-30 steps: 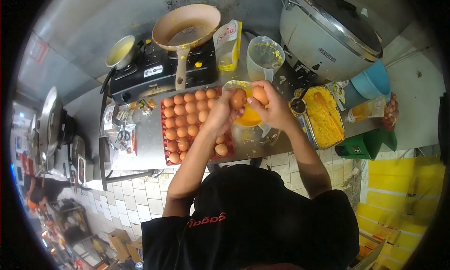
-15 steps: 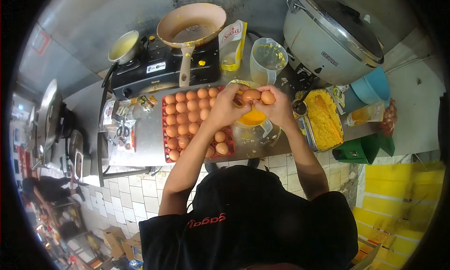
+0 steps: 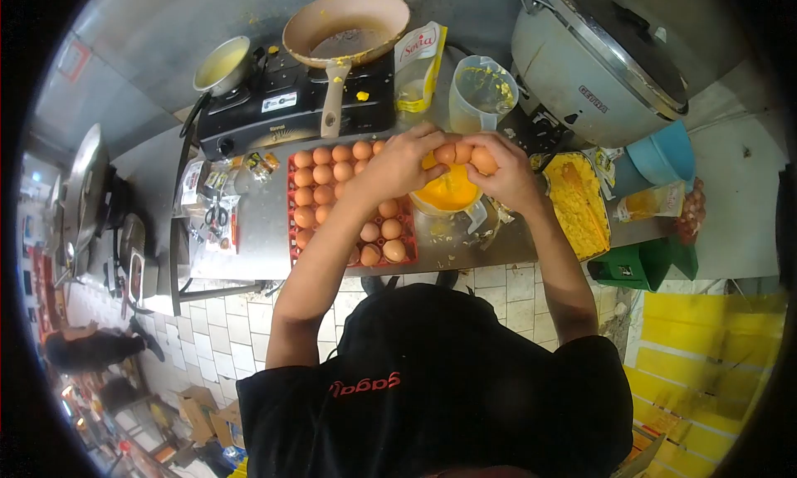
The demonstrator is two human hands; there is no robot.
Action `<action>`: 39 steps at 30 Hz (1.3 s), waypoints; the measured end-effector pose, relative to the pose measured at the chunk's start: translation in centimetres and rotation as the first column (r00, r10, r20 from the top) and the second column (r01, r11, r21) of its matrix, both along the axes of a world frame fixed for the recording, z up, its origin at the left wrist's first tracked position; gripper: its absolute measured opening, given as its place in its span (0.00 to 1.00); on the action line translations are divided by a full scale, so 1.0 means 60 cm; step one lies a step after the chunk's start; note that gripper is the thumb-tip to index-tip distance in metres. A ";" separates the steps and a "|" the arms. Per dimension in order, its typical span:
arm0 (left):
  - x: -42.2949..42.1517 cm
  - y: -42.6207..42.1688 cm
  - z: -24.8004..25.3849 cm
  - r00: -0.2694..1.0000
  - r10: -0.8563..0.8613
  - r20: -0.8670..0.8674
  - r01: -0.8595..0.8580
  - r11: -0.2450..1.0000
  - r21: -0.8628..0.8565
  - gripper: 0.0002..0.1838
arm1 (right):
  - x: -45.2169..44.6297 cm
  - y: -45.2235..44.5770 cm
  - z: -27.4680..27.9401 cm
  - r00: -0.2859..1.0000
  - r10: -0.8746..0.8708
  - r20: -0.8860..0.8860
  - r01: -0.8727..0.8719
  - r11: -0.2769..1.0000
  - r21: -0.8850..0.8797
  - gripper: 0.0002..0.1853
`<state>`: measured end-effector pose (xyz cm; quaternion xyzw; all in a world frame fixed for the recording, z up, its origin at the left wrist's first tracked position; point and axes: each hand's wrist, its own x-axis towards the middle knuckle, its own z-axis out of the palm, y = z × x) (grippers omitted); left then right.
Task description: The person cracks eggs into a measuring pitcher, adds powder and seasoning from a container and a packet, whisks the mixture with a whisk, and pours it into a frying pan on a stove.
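Both hands meet over a clear jug [image 3: 475, 219] holding yellow beaten-looking egg [image 3: 448, 189]. Brown eggshell [image 3: 446, 153], cracked open, sits between my left hand [image 3: 403, 167] and my right hand [image 3: 513, 178]. My left fingers are closed on it from the left. A second brown egg [image 3: 483, 159] is gripped in my right hand, whose thumb points down toward the jug. Left of the jug, partly behind my left forearm, a red egg tray [image 3: 292, 247] bears several brown eggs [image 3: 322, 174].
Behind stand a gas stove [image 3: 249, 129] with a frying pan [image 3: 390, 21] and small pot [image 3: 222, 67], a yellow-white pouch [image 3: 419, 59] and an empty-looking jug [image 3: 486, 100]. To the right are a rice cooker [image 3: 573, 71], scrambled-egg container [image 3: 608, 229] and blue tub [image 3: 660, 154].
Both hands have risen slightly with the shells and parted a little. More of the yellow egg in the jug shows below them. The camera view has shifted a bit.
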<state>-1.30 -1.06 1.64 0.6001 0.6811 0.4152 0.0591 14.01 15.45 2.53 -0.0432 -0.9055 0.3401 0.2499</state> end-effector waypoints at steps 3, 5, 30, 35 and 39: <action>-0.002 -0.018 0.018 0.999 0.043 -0.005 -0.043 0.998 0.050 0.28 | -0.019 -0.026 -0.011 1.000 -0.009 -0.017 0.006 0.985 -0.173 0.18; -0.011 -0.047 0.019 0.999 0.044 -0.022 -0.043 0.997 0.068 0.31 | -0.034 -0.047 -0.016 0.995 0.102 0.007 -0.096 0.952 -0.292 0.19; 0.058 -0.197 -0.184 0.817 0.296 -0.494 -0.493 0.803 -0.335 0.09 | 0.007 -0.020 -0.027 0.989 0.004 0.147 0.084 0.807 -0.584 0.15; 0.027 -0.213 -0.122 0.851 0.371 0.371 -0.210 0.889 -0.407 0.12 | 0.027 -0.001 -0.025 0.976 -0.125 0.176 0.210 0.735 -0.644 0.15; 0.029 -0.190 -0.081 0.399 0.239 0.885 -0.174 0.968 -0.183 0.16 | 0.028 -0.002 -0.070 0.992 -0.024 0.123 0.064 0.939 -0.337 0.18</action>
